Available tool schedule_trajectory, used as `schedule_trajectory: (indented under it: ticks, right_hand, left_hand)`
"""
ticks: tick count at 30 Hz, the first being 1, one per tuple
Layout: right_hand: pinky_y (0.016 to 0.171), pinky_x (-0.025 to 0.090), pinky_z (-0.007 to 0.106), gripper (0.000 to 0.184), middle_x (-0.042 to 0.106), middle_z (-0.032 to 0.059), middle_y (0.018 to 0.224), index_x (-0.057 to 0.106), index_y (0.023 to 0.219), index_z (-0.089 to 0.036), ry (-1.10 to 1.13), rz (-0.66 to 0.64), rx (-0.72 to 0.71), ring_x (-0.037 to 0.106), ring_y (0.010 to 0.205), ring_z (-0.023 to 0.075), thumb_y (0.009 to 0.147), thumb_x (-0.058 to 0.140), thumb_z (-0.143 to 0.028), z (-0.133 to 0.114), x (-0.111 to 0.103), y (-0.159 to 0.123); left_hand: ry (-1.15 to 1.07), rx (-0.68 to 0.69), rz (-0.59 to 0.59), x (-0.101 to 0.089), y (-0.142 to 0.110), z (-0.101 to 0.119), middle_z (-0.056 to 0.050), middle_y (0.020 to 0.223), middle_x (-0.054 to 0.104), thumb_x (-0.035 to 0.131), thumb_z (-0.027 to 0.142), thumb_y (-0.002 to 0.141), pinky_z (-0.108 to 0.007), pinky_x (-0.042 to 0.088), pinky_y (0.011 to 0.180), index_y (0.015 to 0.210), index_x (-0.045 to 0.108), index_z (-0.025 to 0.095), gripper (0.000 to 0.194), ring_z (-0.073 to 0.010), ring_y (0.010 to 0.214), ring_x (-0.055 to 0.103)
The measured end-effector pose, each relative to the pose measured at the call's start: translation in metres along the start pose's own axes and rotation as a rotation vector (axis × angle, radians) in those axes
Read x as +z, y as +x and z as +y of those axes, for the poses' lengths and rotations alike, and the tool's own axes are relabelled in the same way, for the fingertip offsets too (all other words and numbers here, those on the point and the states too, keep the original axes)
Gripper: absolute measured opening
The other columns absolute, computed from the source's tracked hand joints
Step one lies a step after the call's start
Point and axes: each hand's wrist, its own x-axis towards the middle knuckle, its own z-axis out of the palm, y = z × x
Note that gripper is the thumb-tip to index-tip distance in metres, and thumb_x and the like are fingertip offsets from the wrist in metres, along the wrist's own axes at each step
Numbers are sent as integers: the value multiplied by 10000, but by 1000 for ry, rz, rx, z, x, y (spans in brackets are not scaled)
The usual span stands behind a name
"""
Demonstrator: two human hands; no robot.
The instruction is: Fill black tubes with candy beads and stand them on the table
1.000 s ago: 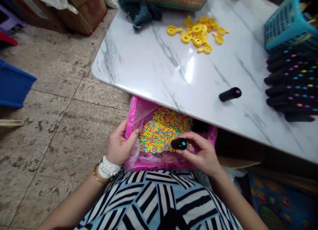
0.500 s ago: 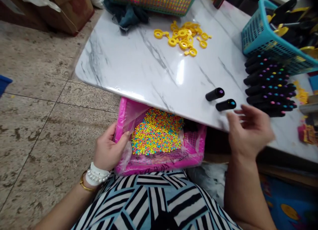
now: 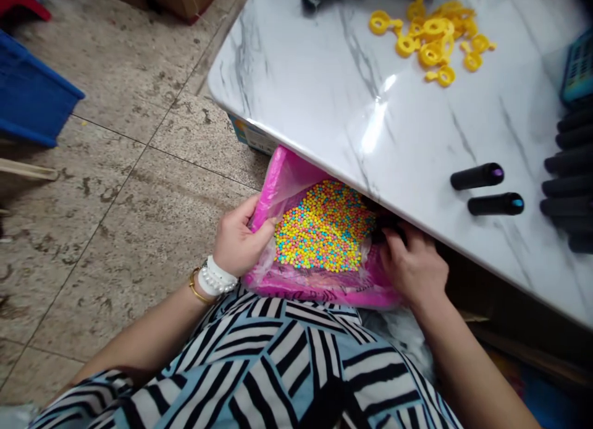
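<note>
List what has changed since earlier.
The right hand moved the blue-dotted tube rightward onto the table, released it beside the purple-dotted tube, then returned leftward to the pink basket. The left hand still holds its left rim; the yellow rings stayed put.

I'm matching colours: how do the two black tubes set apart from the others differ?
The farther tube has a purple dot on its end, the nearer tube a blue one. The nearer tube lies further right than the farther tube. Both are black, on the table.
</note>
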Motion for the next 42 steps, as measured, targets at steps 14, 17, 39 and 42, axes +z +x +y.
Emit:
schedule_trajectory:
  ticks: [14, 17, 39, 42]
  right_hand:
    - [941, 554, 372, 304, 671, 119, 1150, 629, 1230, -153, 786, -20, -241, 647, 1052, 228, 945, 586, -250, -74, 17, 25]
    - [851, 575, 355, 305, 677, 121, 1135, 657, 1222, -153, 604, -84, -258, 664, 995, 239, 941, 598, -258, -76, 6, 24]
    - [808, 571, 348, 302, 689, 126, 1101, 667, 1238, -198, 814, 30, -309, 665, 979, 220, 957, 563, -233, -82, 4, 22]
    - [758, 562, 337, 304, 688, 137, 1071, 666, 1239, -176, 612, -13, -434, 652, 934, 226, 974, 522, -206, -92, 5, 26]
  left_hand:
    - [-49, 23, 35, 0, -8, -11, -45, 1020, 755, 626, 226, 834, -293, 522, 833, 1226, 658, 123, 407, -178, 871, 681]
    - [-41, 19, 34, 2, -8, -11, -42, 1021, 754, 627, 220, 834, -298, 525, 834, 1240, 654, 135, 415, -176, 863, 679]
    - [10, 18, 42, 2, -5, -4, -18, 905, 730, 634, 240, 825, -277, 520, 756, 1139, 682, 151, 329, -159, 764, 640]
    - [20, 6, 46, 2, -6, -4, -6, 876, 720, 626, 257, 825, -273, 515, 748, 1121, 681, 150, 320, -154, 741, 628]
